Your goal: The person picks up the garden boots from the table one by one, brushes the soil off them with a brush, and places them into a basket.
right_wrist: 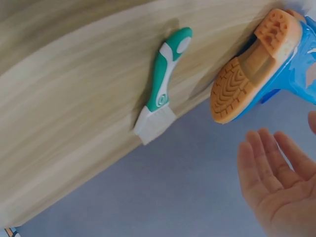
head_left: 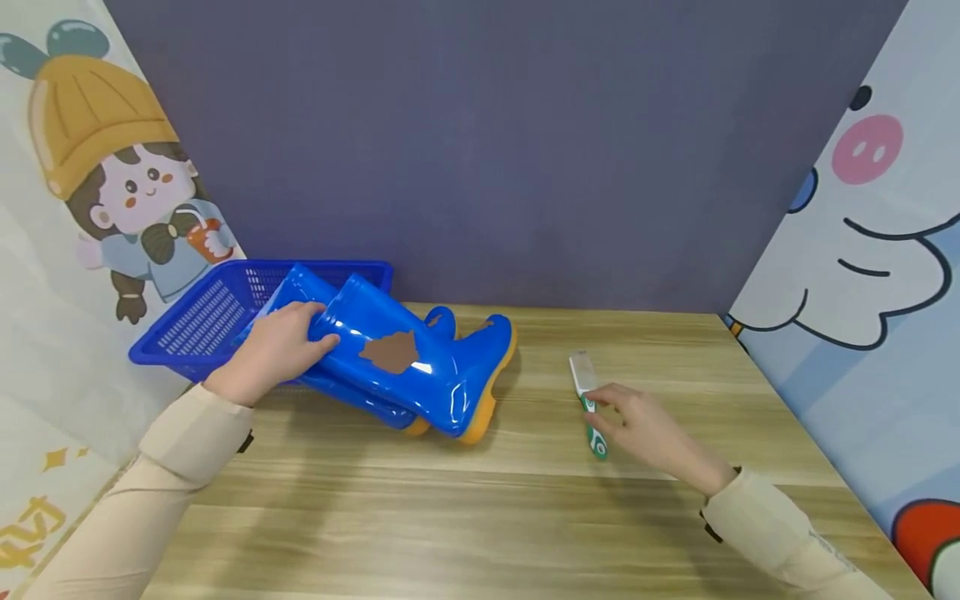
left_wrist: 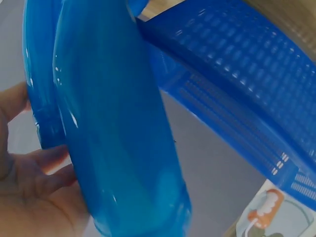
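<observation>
Two glossy blue rain boots with orange soles lie on their sides at the basket's front right. The nearer boot [head_left: 442, 375] carries a brown patch on its shaft; the other boot [head_left: 356, 396] lies partly hidden beneath it. My left hand [head_left: 281, 346] pinches a boot at the top of its shaft, thumb on one side and fingers on the other; the left wrist view shows a second shaft [left_wrist: 118, 123] alongside. Over a green-and-white brush [head_left: 582, 379] hovers my right hand [head_left: 648, 425]. In the right wrist view its fingers [right_wrist: 261, 163] are extended, apart from the brush.
A blue perforated plastic basket [head_left: 180, 357] stands at the back left, partly behind the boots. The wooden table [head_left: 480, 517] meets a dark grey panel [head_left: 480, 150] at the back. Cartoon-printed walls [head_left: 825, 300] flank both sides.
</observation>
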